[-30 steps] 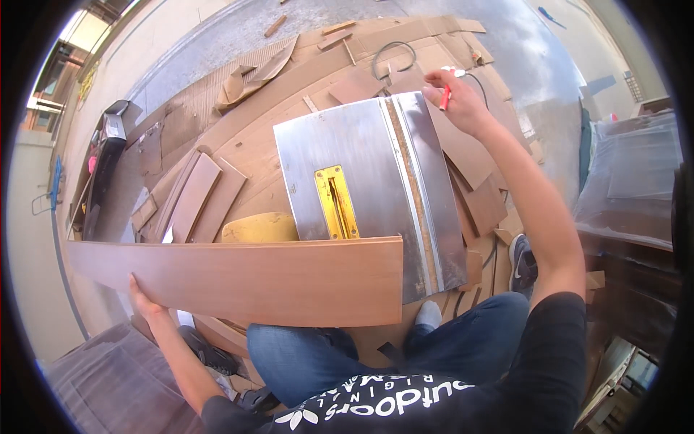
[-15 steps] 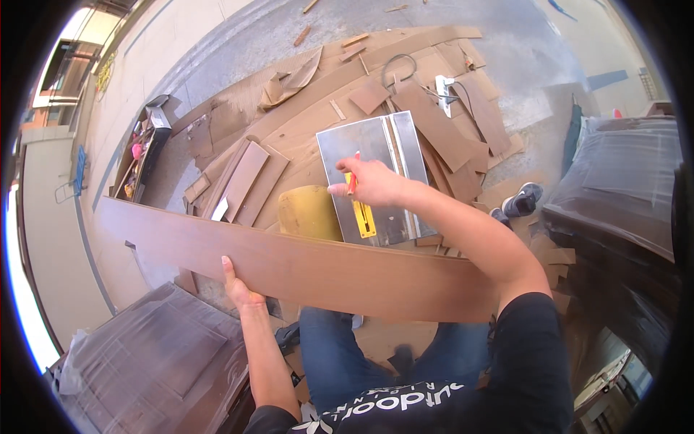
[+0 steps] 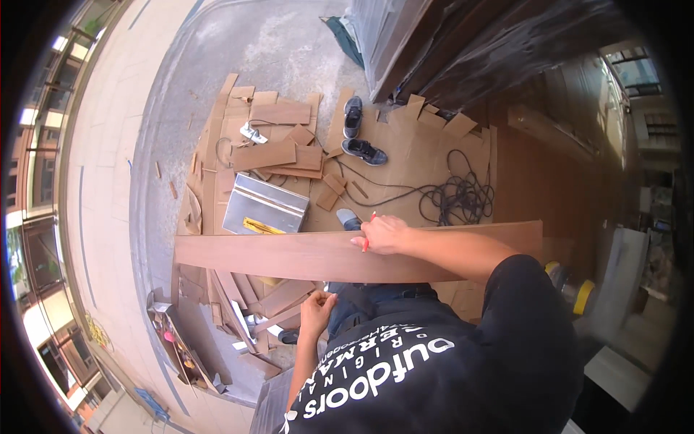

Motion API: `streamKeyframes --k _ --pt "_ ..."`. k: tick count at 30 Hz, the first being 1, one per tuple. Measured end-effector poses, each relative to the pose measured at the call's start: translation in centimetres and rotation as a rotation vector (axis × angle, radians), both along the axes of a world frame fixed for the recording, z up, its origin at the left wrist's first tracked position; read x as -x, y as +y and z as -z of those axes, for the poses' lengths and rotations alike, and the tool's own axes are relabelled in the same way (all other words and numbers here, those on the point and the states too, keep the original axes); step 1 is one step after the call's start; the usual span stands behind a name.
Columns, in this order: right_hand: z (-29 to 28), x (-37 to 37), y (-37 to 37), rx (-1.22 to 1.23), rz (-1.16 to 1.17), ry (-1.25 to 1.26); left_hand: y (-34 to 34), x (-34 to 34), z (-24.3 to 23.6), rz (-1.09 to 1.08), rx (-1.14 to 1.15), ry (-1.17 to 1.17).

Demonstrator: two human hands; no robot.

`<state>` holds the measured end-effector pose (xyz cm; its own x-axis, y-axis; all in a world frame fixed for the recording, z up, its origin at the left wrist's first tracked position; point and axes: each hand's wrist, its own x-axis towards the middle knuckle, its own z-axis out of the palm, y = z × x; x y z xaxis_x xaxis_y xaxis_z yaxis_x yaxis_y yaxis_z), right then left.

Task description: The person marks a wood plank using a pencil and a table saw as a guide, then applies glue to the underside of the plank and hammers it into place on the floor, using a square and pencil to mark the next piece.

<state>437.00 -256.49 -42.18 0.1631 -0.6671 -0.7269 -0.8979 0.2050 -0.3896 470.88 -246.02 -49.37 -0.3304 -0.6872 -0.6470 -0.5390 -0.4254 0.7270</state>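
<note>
A long brown wooden plank (image 3: 289, 254) lies crosswise in front of me, over my thighs. My right hand (image 3: 384, 235) is on the plank toward its right part, closed around a slim red pencil (image 3: 366, 242) that sticks out at both sides of the fingers. Just below the plank's near edge, my left hand (image 3: 318, 312) is apart from it with its fingers curled together; whatever they may hold is hidden. Beyond the plank, a yellow measuring tool (image 3: 262, 226) rests on a metal-topped box (image 3: 267, 202) with a long groove.
Cut boards (image 3: 266, 155) and a white power strip (image 3: 252, 133) lie on cardboard beyond the box. A tangled black cable (image 3: 455, 197) is at the right, with dark shoes (image 3: 363, 151) farther off. An open toolbox (image 3: 173, 336) stands at the left; wrapped furniture (image 3: 434, 43) rises at the far right.
My view has turned to the right. My right hand with the pencil has come from above the metal-topped box to the plank. My left hand has let go of the plank and curled.
</note>
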Motion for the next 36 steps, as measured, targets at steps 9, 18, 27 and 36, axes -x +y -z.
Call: streamKeyframes --k 9,18,27,36 --pt "-10.0 10.3 24.6 -0.032 0.507 0.073 -10.9 23.3 -7.8 1.125 0.856 0.173" --pt "-5.4 16.4 40.1 0.028 0.958 0.127 1.7 41.9 4.4 1.857 0.37 -0.188" --pt "-9.0 40.6 66.1 0.594 1.099 0.725 4.8 59.0 4.7 1.705 0.428 -0.324" --pt "-19.6 65.5 88.5 0.412 1.699 1.25 2.8 73.2 3.4 1.492 0.689 -0.534"
